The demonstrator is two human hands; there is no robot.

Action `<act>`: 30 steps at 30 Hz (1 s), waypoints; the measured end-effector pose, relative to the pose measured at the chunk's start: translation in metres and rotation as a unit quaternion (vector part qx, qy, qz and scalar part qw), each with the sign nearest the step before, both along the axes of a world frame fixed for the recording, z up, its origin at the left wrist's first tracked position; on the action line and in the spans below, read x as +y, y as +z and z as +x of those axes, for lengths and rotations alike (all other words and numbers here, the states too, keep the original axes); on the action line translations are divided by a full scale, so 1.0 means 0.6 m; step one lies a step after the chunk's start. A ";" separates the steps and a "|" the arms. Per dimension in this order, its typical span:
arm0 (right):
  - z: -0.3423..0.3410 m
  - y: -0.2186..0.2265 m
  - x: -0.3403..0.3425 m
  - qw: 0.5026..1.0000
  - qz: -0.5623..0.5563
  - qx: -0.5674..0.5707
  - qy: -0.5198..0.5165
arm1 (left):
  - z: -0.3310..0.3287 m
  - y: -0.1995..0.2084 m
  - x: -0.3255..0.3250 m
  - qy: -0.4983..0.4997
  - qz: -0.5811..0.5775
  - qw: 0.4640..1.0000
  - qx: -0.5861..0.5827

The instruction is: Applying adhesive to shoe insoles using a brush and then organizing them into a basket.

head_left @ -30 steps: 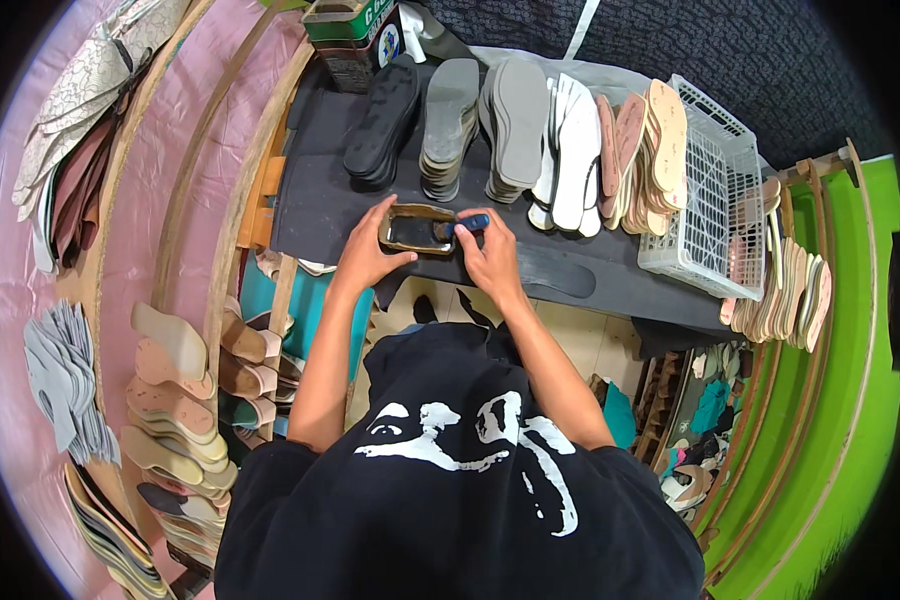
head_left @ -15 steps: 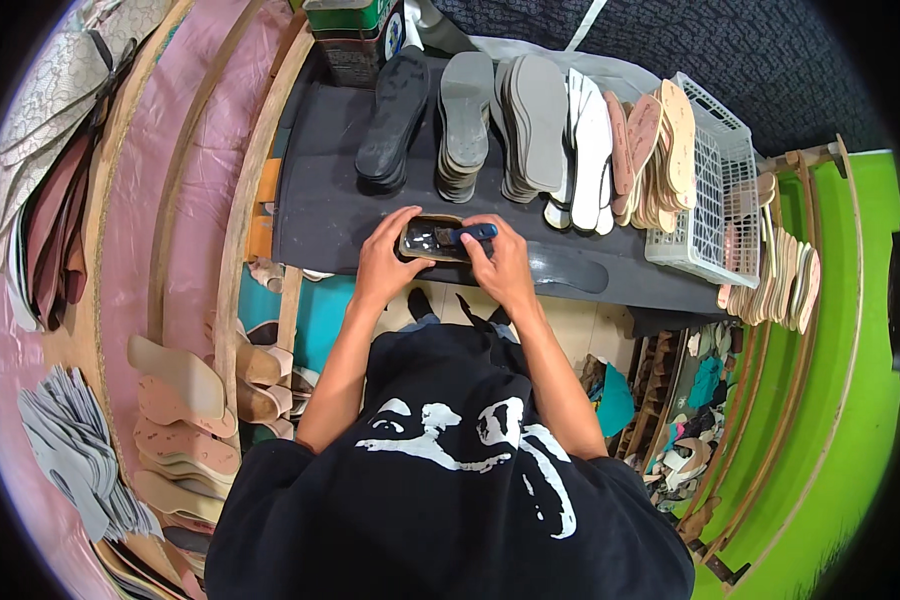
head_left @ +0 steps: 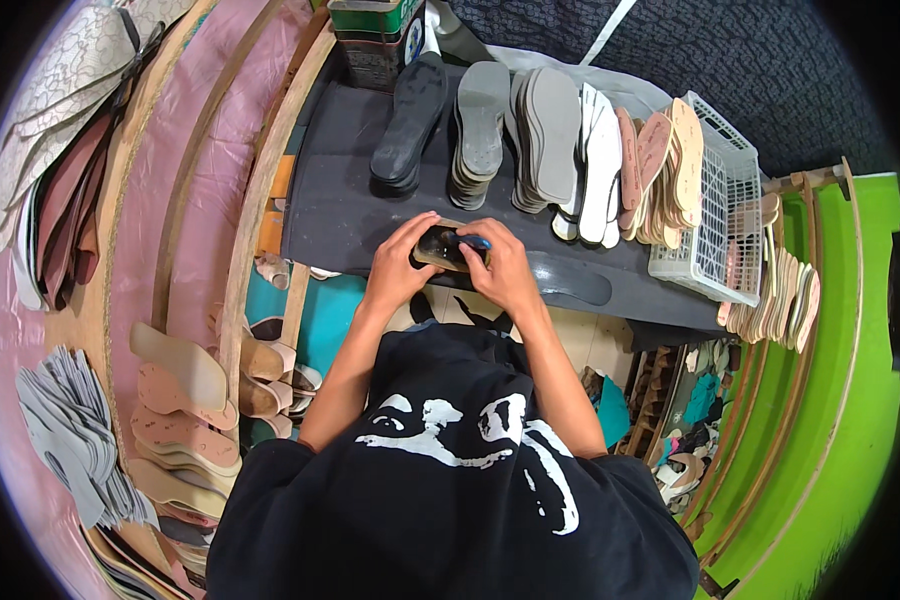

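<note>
My left hand (head_left: 400, 265) wraps round the left end of a small box-shaped container (head_left: 436, 245) with pale walls and a dark, shiny inside. My right hand (head_left: 504, 266) is closed on a brush (head_left: 478, 242) with a blue handle, whose head reaches into the container and is partly hidden by my fingers. Right of that hand, a dark, shiny sole-shaped piece (head_left: 570, 280) lies flat along the near edge of the black-covered table (head_left: 345, 225).
Across the table stand stacks of black insoles (head_left: 408, 120), grey insoles (head_left: 550, 140), white insoles (head_left: 600, 165) and beige insoles (head_left: 683, 160). A white plastic crate (head_left: 705, 275) sits at the right, a green-and-dark can (head_left: 375, 50) at the back left. Wooden racks (head_left: 260, 180) flank the table.
The view has shifted slightly, so the table sits lower in the picture. The brush and my right fingers have moved further over the container; my left hand keeps its hold.
</note>
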State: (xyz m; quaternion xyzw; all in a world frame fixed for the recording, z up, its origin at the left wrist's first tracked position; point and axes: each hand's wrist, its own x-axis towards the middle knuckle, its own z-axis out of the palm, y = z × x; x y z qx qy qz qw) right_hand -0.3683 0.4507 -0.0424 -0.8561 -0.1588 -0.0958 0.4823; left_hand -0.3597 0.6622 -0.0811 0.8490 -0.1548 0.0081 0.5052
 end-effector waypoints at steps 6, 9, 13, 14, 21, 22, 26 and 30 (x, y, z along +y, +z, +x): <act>-0.010 0.012 -0.013 0.996 -0.054 0.055 0.054 | -0.008 0.006 -0.009 0.029 0.000 0.998 0.048; -0.018 0.027 -0.013 1.000 0.011 -0.001 0.025 | -0.007 0.005 -0.009 0.036 0.017 0.998 0.043; -0.023 0.025 -0.045 0.992 0.077 0.095 -0.021 | -0.007 -0.004 -0.014 0.048 0.000 0.997 0.063; -0.023 0.019 -0.053 0.988 0.085 0.118 -0.049 | -0.007 -0.007 -0.013 0.047 0.000 0.997 0.063; -0.022 -0.041 -0.090 0.961 0.191 0.168 -0.112 | -0.007 -0.021 -0.015 0.053 -0.029 0.995 0.080; -0.021 -0.044 -0.092 0.958 0.196 0.187 -0.096 | -0.005 -0.021 -0.015 0.050 -0.027 0.995 0.081; -0.024 -0.056 -0.096 0.937 0.266 0.183 -0.134 | -0.003 -0.005 -0.025 0.050 -0.003 0.995 0.090; -0.029 -0.071 -0.129 0.838 0.466 0.265 -0.097 | -0.019 0.022 -0.037 0.059 0.061 0.995 0.046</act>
